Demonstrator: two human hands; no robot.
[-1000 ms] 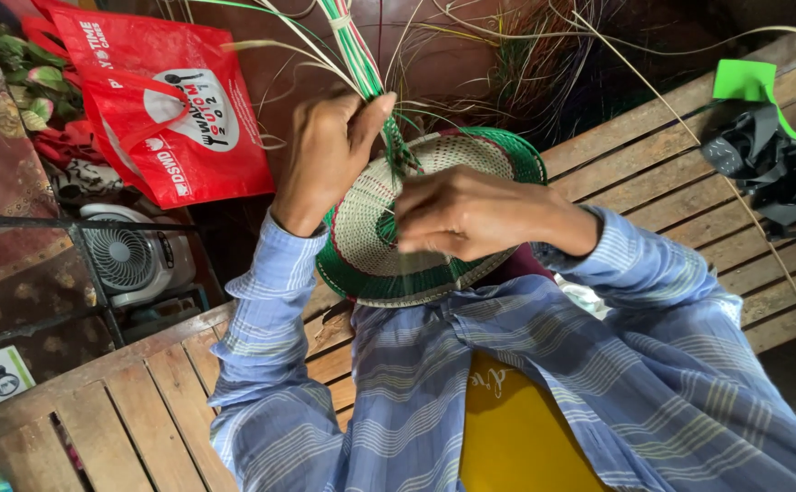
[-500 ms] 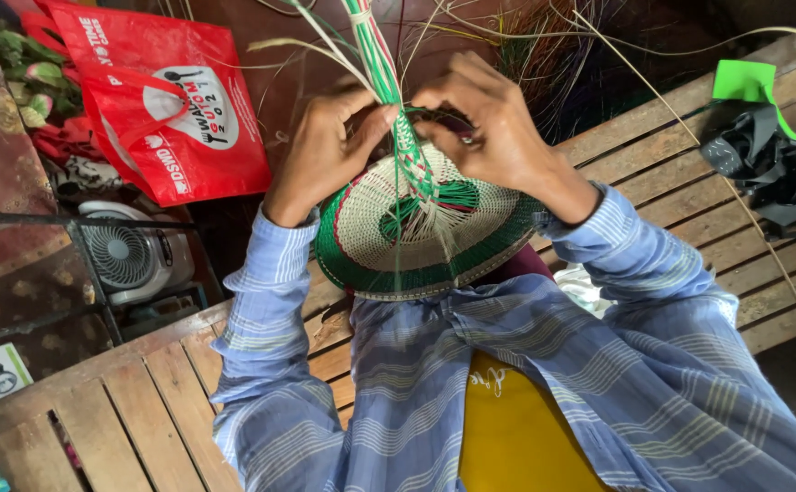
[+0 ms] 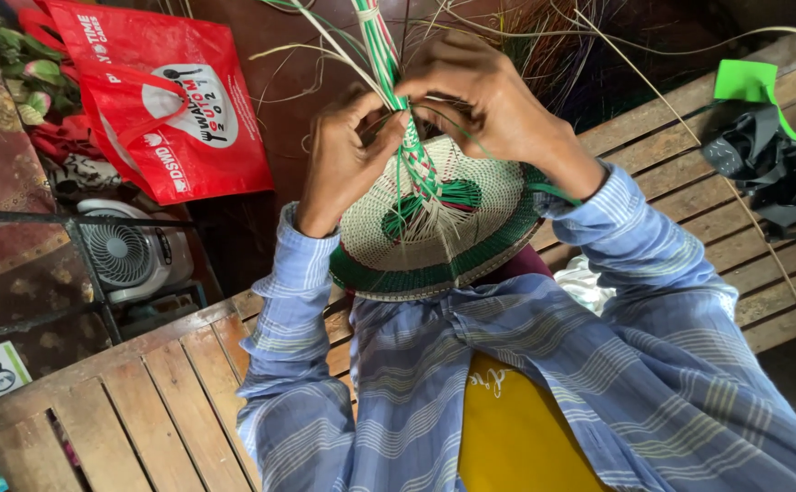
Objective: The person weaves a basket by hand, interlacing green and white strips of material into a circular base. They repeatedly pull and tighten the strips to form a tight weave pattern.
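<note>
My left hand [image 3: 348, 159] and right hand [image 3: 489, 96] meet at the frame's upper centre, both pinching the green-and-white strands [image 3: 389, 55]; the woven hat [image 3: 434, 232] sits just below them

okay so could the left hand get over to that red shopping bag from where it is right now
Probably yes. The left hand pinches the strands on the woven piece, and the red bag hangs just to its left with only open floor between. It would have to drop its grip on the strands first.

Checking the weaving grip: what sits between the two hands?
In the head view, a green-and-pale strand bundle runs between left hand and right hand.
</note>
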